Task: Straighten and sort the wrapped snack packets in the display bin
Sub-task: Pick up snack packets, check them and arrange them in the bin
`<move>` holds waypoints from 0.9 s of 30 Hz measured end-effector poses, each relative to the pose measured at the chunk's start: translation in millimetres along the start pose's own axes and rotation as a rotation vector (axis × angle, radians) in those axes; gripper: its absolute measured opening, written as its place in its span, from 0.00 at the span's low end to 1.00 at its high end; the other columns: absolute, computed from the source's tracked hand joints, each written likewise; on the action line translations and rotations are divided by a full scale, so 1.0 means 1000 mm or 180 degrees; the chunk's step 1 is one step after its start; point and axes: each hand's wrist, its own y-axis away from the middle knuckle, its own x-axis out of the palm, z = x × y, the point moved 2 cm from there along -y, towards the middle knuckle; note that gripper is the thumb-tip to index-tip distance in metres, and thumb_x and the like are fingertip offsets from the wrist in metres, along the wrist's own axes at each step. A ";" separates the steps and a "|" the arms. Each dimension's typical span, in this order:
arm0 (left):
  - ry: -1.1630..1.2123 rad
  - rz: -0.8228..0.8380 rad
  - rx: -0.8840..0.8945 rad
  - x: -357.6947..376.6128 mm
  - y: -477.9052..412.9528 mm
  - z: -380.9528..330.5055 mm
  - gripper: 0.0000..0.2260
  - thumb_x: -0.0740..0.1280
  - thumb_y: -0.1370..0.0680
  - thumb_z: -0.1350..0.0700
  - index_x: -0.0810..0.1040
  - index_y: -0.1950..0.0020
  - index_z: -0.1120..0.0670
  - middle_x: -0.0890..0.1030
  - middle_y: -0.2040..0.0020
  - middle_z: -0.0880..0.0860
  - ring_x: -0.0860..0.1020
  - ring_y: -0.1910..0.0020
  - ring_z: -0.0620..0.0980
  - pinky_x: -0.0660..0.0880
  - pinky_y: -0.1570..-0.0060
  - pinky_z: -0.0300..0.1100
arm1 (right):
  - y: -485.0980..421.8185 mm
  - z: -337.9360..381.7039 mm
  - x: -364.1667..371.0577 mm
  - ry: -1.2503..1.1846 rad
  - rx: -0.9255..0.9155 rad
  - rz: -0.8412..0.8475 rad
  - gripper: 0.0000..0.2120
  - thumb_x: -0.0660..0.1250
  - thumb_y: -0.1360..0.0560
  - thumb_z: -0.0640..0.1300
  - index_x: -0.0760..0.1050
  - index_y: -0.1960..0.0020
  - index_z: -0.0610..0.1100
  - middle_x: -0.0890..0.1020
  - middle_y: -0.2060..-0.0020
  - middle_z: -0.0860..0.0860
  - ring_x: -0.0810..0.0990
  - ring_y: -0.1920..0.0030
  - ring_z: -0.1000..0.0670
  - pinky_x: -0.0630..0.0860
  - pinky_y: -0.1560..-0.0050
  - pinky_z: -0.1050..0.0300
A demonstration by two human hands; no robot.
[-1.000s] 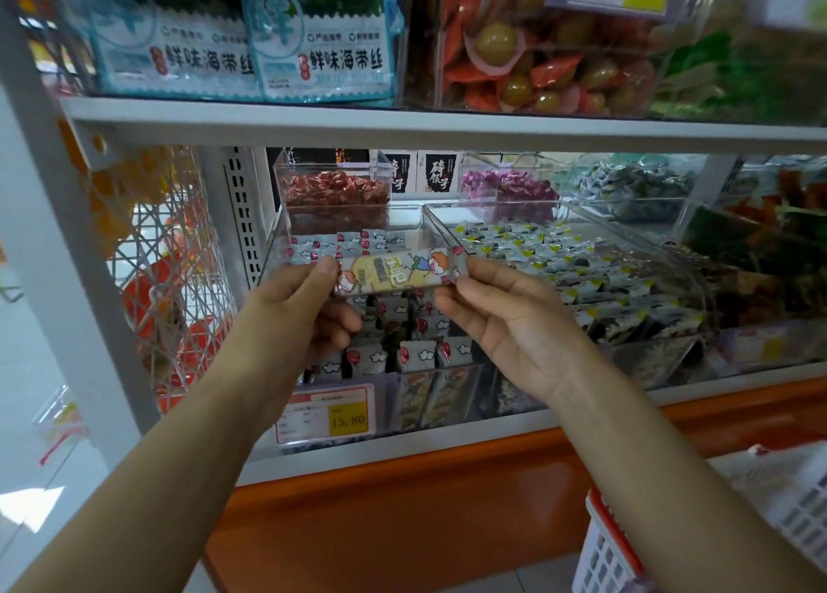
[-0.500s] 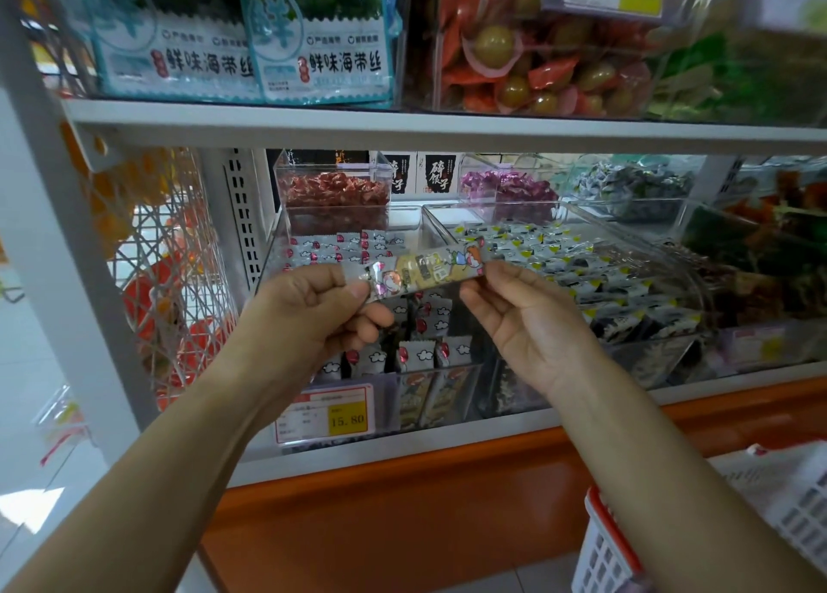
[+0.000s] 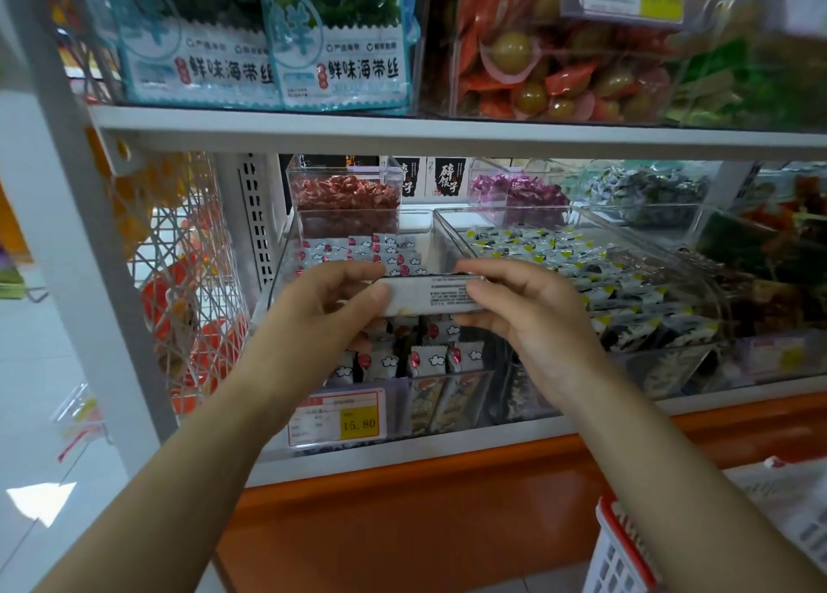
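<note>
Two bare forearms rise from the bottom edge. Beside the right one a red-rimmed white basket [image 3: 620, 543] is cut off by the corner, so what it carries cannot be read. Higher up, the left hand [image 3: 322, 310] and right hand [image 3: 532, 324] share one snack packet [image 3: 432, 296]. Each hand has its thumb and curled fingers pinched on one end, so the packet hangs level between them, just over the front half of the display bin [image 3: 279, 270]. Its pale back with small print faces the camera, and the picture side is turned away. My guess is that a grip at both ends pulls the wrapper flat and lets the person check which way it should lie before setting it down.

Below the packet, cloud-print packets [image 3: 429, 359] stand in rough rows behind the bin's clear front, above a yellow price tag [image 3: 340, 418] reading 15.80. The hands cover the middle of the bin, so how tidy that stretch is cannot be told. More of the same packets lie flat toward the back.

To the right, a neighbouring bin [image 3: 447, 223] holds yellow-marked packets [image 3: 537, 252], kept apart by the clear wall — sorting seems to go by print. Further back sit a box of red sweets [image 3: 344, 203] and purple sweets [image 3: 519, 191]. The far right is blurred. On the upper shelf [image 3: 447, 138] stand seaweed packs [image 3: 335, 55], their tops cropped.
</note>
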 end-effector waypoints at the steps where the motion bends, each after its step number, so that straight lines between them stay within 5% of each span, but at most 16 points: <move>1: -0.0060 -0.0052 0.0027 0.000 0.000 -0.001 0.09 0.66 0.25 0.52 0.78 0.46 0.46 0.83 0.57 0.48 0.80 0.63 0.40 0.74 0.66 0.28 | 0.000 0.000 0.000 0.0070 -0.0039 -0.0007 0.07 0.68 0.27 0.37 0.82 0.52 0.46 0.84 0.56 0.45 0.84 0.56 0.47 0.81 0.57 0.55; 7: -0.0232 0.0069 0.0133 0.000 0.000 -0.003 0.10 0.67 0.25 0.56 0.78 0.45 0.45 0.81 0.55 0.47 0.81 0.58 0.44 0.75 0.63 0.28 | -0.001 0.002 0.000 0.0055 -0.0025 -0.0158 0.09 0.70 0.29 0.37 0.83 0.65 0.48 0.84 0.64 0.48 0.83 0.59 0.45 0.81 0.63 0.54; 12: -0.0488 0.0144 0.0167 0.005 0.000 -0.005 0.05 0.69 0.26 0.54 0.78 0.52 0.46 0.81 0.56 0.49 0.79 0.60 0.46 0.76 0.66 0.32 | -0.001 0.000 0.001 0.0690 -0.0285 -0.0411 0.10 0.69 0.28 0.41 0.78 0.68 0.41 0.80 0.63 0.35 0.80 0.58 0.36 0.79 0.55 0.36; 16: -0.0711 -0.0023 0.0128 0.003 -0.002 -0.003 0.07 0.70 0.28 0.50 0.78 0.58 0.53 0.81 0.63 0.52 0.77 0.66 0.47 0.76 0.66 0.42 | 0.004 0.004 0.006 0.1095 -0.0642 -0.0245 0.09 0.70 0.28 0.42 0.79 0.66 0.49 0.82 0.68 0.49 0.81 0.65 0.52 0.80 0.60 0.58; 20: -0.0564 0.0050 -0.0053 -0.004 -0.005 -0.004 0.10 0.70 0.29 0.49 0.79 0.67 0.54 0.80 0.70 0.49 0.74 0.74 0.42 0.73 0.72 0.34 | 0.003 0.003 0.006 0.0928 -0.0498 -0.0092 0.08 0.70 0.28 0.41 0.81 0.65 0.49 0.83 0.67 0.49 0.82 0.62 0.46 0.80 0.58 0.40; 27: -0.0746 0.0084 0.0064 -0.012 -0.006 -0.005 0.15 0.67 0.35 0.42 0.80 0.66 0.54 0.80 0.70 0.52 0.75 0.73 0.46 0.75 0.71 0.34 | 0.002 0.000 0.007 0.0758 -0.0324 -0.0031 0.08 0.71 0.28 0.41 0.82 0.64 0.51 0.83 0.66 0.51 0.83 0.60 0.45 0.80 0.57 0.38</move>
